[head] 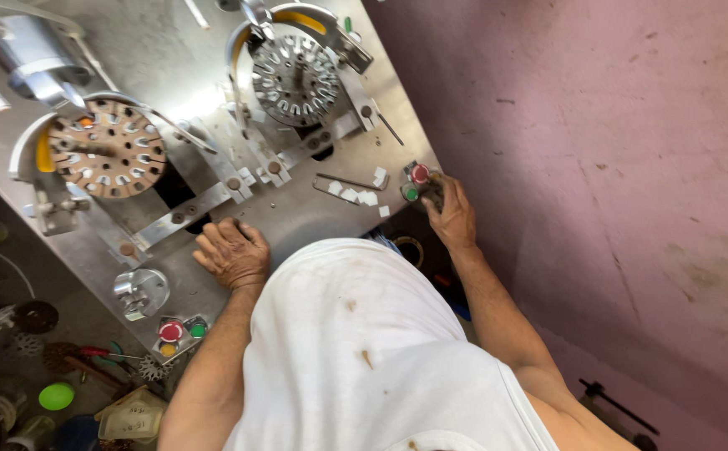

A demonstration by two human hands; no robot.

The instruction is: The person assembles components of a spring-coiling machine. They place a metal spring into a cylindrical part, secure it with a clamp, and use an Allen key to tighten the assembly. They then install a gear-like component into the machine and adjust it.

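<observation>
Right hand (pixel 450 213) curled on button box (pixel 418 182) at table corner; left hand (pixel 232 252) knuckled, empty, resting on metal table (pixel 297 217).

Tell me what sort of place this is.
Probably a small motor-winding workshop: two slotted round stator cores, one bare metal and one copper-wound, sit clamped on a steel machine table, with push-button boxes at its edge.
</observation>
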